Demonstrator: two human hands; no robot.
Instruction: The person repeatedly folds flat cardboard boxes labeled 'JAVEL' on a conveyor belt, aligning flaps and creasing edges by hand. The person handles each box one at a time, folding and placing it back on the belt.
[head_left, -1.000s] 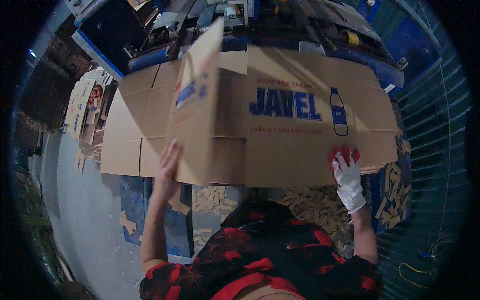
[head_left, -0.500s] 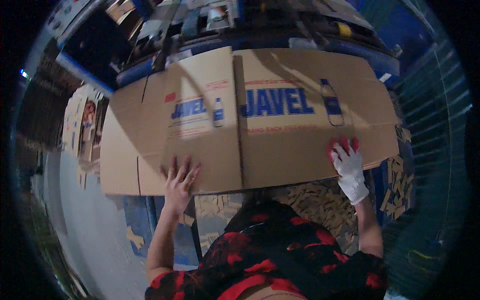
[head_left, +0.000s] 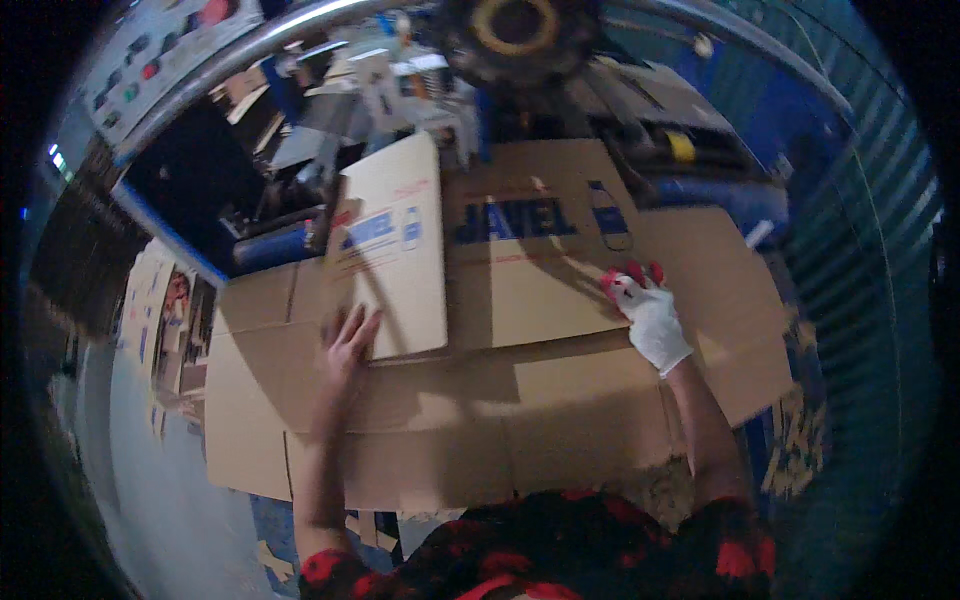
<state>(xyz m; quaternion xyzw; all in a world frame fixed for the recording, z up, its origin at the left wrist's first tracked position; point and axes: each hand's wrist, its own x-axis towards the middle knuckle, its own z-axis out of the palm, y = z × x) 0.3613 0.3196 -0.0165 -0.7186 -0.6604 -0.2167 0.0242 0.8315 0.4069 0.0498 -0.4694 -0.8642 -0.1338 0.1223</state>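
A brown cardboard sheet (head_left: 475,300) with blue lettering and bottle drawings lies in front of me, its far part reaching the machine. Its left panel stands out at a crease, slightly raised. My bare left hand (head_left: 349,340) rests at that panel's near left edge, fingers spread. On the sheet's near right edge lies my right hand (head_left: 650,322), in a white glove with red fingertips, its fingers stretched out. Under this sheet a wider plain cardboard sheet (head_left: 430,455) extends toward me and out to both sides.
Ahead stands a machine with a dark round wheel (head_left: 515,28), a blue roller (head_left: 275,245) and a curved metal bar. A button panel (head_left: 150,65) is at the far left. Stacked cardboard (head_left: 150,300) stands at left; cardboard scraps (head_left: 797,440) lie at lower right.
The printed sheet has slid away from me toward the machine, uncovering the plain sheet below. Both hands have gone forward with it, the right one also leftward. The view has tilted up.
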